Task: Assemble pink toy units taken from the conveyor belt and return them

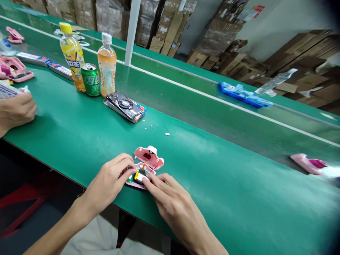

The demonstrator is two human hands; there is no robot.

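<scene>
Pink casing [149, 168] lies opened out near the close edge of the green counter [225, 177], one hollow shell [155, 159] beyond the other, which leaves the battery [142, 178] exposed. The left hand [110, 180] bunches its fingertips at the left end while the right hand [175, 203] rests fingers over the battery and right side, apparently to steady them; whether either grip is closed on anything cannot be told.

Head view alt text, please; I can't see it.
A person's left hand and right hand touch an opened pink case with exposed electronics on a green worktop. Beyond stand two bottles and a green can; another person's hand is at the left edge.
</scene>
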